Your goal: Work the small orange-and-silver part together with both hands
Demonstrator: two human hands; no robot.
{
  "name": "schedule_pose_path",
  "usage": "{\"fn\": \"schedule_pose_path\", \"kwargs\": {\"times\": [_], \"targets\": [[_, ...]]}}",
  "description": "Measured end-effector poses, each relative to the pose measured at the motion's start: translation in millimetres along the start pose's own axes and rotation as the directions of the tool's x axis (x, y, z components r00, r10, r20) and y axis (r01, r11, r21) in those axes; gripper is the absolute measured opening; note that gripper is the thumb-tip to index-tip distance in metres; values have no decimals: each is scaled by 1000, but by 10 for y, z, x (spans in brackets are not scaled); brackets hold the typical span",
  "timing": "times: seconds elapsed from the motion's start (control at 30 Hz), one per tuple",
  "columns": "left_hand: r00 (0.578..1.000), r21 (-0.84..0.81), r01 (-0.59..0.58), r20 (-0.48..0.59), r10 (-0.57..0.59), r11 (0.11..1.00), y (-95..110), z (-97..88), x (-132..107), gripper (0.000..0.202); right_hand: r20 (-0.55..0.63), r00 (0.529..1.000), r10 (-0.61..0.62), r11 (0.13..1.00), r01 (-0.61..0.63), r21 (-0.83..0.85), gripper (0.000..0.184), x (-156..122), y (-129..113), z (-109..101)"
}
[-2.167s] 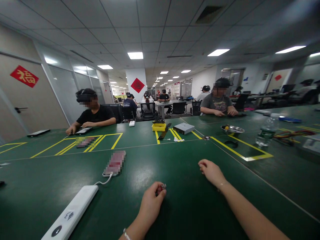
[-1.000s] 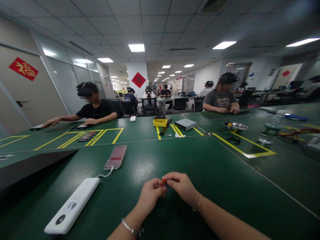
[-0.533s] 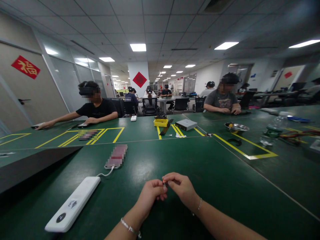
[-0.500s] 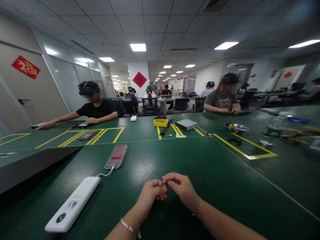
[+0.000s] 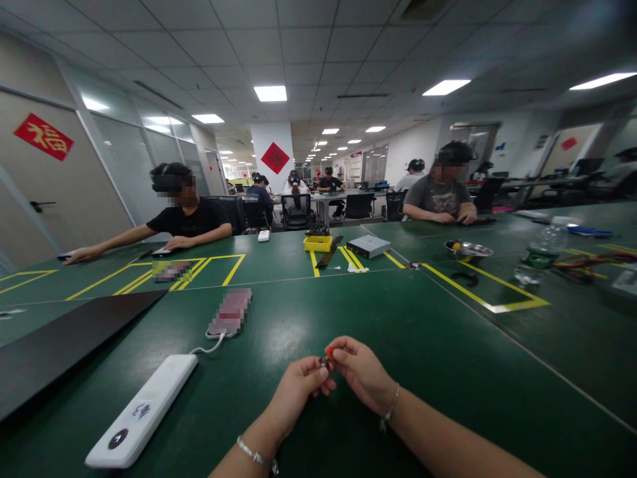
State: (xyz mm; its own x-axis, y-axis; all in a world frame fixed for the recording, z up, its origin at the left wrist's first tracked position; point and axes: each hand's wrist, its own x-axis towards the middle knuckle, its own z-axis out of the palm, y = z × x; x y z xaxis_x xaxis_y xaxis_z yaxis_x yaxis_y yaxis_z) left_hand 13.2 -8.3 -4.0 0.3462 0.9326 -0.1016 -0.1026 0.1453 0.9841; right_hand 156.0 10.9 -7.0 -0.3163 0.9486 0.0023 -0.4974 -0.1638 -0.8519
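Observation:
My left hand (image 5: 298, 392) and my right hand (image 5: 361, 372) meet just above the green table (image 5: 423, 345), near its front edge. Both pinch one tiny object (image 5: 326, 357) with a red-orange tip and a dark part; what it is cannot be made out. Each wrist wears a thin bracelet. A white power bank (image 5: 142, 410) lies to the left of my hands, wired by a white cable to a phone (image 5: 229, 312).
A dark flat panel (image 5: 60, 345) lies at the left. Farther off stand a yellow bin (image 5: 317, 243), a grey box (image 5: 368, 246), a metal bowl (image 5: 468, 250) and a water bottle (image 5: 535, 260). Two persons (image 5: 184, 216) sit across the table; others are farther back.
My right hand came in from the right and joined my left hand on the small object. The dark panel appeared at the left. The person opposite stretched an arm out.

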Motion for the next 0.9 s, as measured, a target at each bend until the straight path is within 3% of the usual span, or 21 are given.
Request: {"fn": "schedule_pose_path", "kwargs": {"times": [0.27,0.43,0.5,0.6,0.7,0.77,0.9], "targets": [[999,19,-48,22,47,999,-23,-23,-7,34,-38,995,92,993,-89,78,38,16,-11,-32],[996,26,-53,-69,55,998,-30,-25,12,36,-87,994,60,998,-58,25,37,33,-17,-35],[994,76,-62,-86,68,995,-14,-15,14,33,-73,994,77,997,-75,30,37,37,-5,-38],[995,150,-96,-26,101,984,1,1,8,23,-16,992,126,991,-126,49,35,38,25,-51],[994,114,-101,-36,106,988,-38,-3,14,13,11,989,144,988,-145,57,32,35,46,-80],[988,112,-129,-67,137,985,-77,-15,24,12,16,991,135,989,-135,57,29,31,50,-106],[987,88,-153,-31,156,984,-95,-27,21,18,43,992,117,991,-120,66,29,18,39,-139]]}}
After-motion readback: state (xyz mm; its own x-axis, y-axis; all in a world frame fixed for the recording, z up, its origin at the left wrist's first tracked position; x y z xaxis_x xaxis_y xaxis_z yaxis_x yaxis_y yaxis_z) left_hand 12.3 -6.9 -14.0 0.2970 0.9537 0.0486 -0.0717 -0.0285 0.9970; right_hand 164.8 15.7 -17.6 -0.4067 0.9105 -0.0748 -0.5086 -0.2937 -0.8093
